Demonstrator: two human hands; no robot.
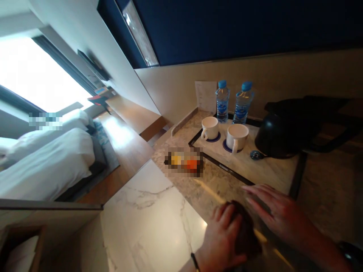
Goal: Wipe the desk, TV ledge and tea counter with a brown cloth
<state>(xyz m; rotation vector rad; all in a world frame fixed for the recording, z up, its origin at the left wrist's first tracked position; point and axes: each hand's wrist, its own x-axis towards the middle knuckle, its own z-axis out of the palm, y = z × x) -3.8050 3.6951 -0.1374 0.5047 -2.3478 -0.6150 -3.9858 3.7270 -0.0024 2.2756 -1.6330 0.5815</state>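
My left hand [222,236], with a thin dark band at the wrist, curls its fingers over the near side of a dark brown object [249,230] on the stone counter. The object looks rounded and soft-edged; its kind is too dark to make out. To the right, my right hand [279,206] is open, fingers stretched out together and the thumb side apart, hovering near the object and the tray's front edge. Whether it touches the object I cannot tell. A pixelated yellow and orange item [184,162] lies on the counter beyond my left hand.
A black-rimmed tray [227,169] carries two white cups [210,127] on dark coasters and a black kettle [280,130]. Two water bottles [222,104] stand at the back beside a paper card [205,96]. White marble flooring [141,211] lies left; beds [56,166] are farther off.
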